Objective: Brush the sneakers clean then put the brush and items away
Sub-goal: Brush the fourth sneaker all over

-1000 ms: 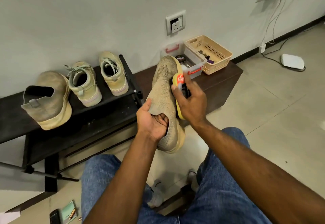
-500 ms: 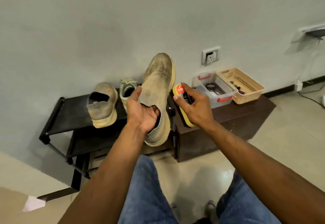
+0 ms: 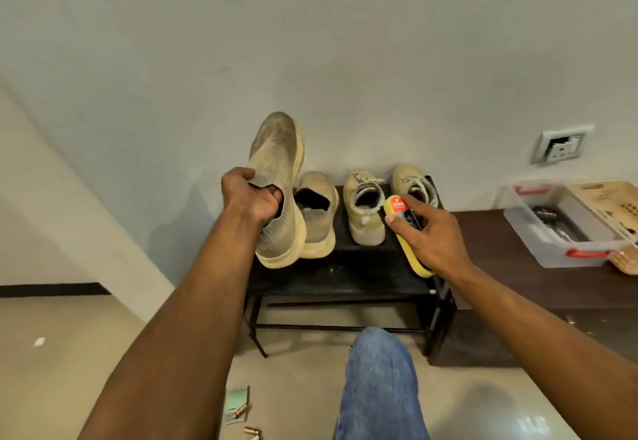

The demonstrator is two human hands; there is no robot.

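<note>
shoe rack (image 3: 345, 277) | left hand (image 3: 250, 198) grips sneaker (image 3: 276, 163) | right hand (image 3: 431, 239) holds brush (image 3: 397, 206)

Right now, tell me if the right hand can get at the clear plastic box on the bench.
Probably, but not freely: the right hand grips the yellow brush. The clear box sits open to its right, nothing between.
</note>
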